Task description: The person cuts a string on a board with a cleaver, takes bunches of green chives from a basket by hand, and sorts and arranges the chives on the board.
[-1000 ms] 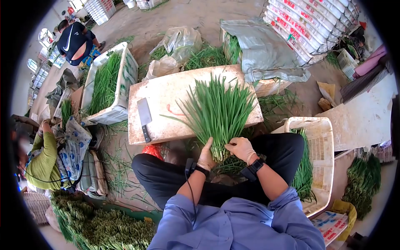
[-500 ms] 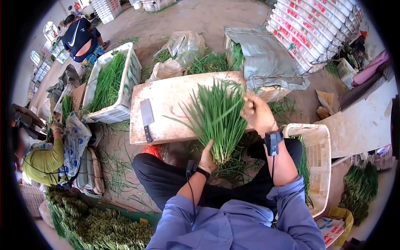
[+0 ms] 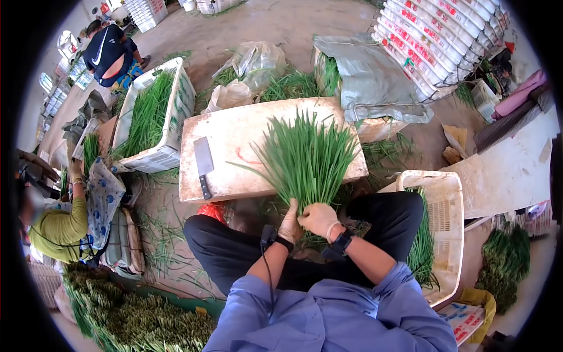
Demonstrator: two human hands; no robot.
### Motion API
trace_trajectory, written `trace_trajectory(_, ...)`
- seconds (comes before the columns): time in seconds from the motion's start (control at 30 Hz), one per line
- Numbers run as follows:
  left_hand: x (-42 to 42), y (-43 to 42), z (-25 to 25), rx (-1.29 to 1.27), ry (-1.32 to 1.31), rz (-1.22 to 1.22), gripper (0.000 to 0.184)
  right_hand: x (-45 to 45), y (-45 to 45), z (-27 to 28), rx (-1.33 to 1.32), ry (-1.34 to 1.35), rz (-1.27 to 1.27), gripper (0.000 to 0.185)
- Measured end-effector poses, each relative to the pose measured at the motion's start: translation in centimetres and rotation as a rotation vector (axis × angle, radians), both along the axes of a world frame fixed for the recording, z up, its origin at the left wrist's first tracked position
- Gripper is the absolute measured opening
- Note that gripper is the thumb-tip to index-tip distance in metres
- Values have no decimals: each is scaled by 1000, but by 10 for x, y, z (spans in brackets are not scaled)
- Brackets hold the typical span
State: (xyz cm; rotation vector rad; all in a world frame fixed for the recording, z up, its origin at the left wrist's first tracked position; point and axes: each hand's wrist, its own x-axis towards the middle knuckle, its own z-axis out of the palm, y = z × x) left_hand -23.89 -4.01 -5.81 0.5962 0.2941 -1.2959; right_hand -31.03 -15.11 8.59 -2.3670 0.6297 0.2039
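Observation:
A fanned bunch of garlic chives (image 3: 308,158) stands in front of me, its leaf tips spread over the near part of a worn, pale board (image 3: 231,126). Around the left side of its base, my left hand (image 3: 291,222) is closed. My right hand (image 3: 319,218), in a pale glove, is curled at the base from the right, close beside the left. The cut ends are mostly hidden behind both hands. On the board's left lies a cleaver (image 3: 203,158) with a black handle. A thin red strip (image 3: 245,156) rests between cleaver and leaves.
A white crate (image 3: 190,105) of chives stands beyond the board's left. Another crate (image 3: 448,234) is by my right knee. Bundled chives (image 3: 141,317) lie at lower left. Stacked crates (image 3: 440,41) rise at back right. One person (image 3: 61,229) sits at left, another (image 3: 108,53) farther back.
My right hand has come down from the upper right of the leaves to the bunch's base, beside my left hand. The left hand keeps its hold.

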Motion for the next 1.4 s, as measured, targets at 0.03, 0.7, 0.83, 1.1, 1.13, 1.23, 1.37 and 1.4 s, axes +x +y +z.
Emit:
trace_trajectory(0.03, 2, -1, -11, -4, 38, -41, 88, -6, 4, 1, 26, -1, -5, 36)
trace_trajectory(0.7, -6, -17, 69, 130, -381, 276, 44, -16, -80, -138, 1128, -142, -834, 102)
trace_trajectory(0.83, 1, -15, 42, 57, -189, 129, 42, -12, -74, -94, 673, -227, -693, 100)
trace_trajectory(1.1, 11, -9, 60, 15, 80, 24, 58, 7, -85, -33, 563, -379, -306, 80)
trace_trajectory(1.13, 11, -10, 58, 9, 83, 28, 59, 8, -90, -33, 574, -352, -292, 81)
trace_trajectory(1.23, 10, -11, 50, 26, 103, -14, 61, 3, -98, -38, 582, -245, -302, 84)
trace_trajectory(1.37, 14, -11, 40, 60, 104, -109, 63, -2, -94, -68, 786, -210, -388, 96)
trace_trajectory(1.4, 16, -11, 40, 86, 85, -132, 63, -2, -95, -69, 803, -215, -386, 96)
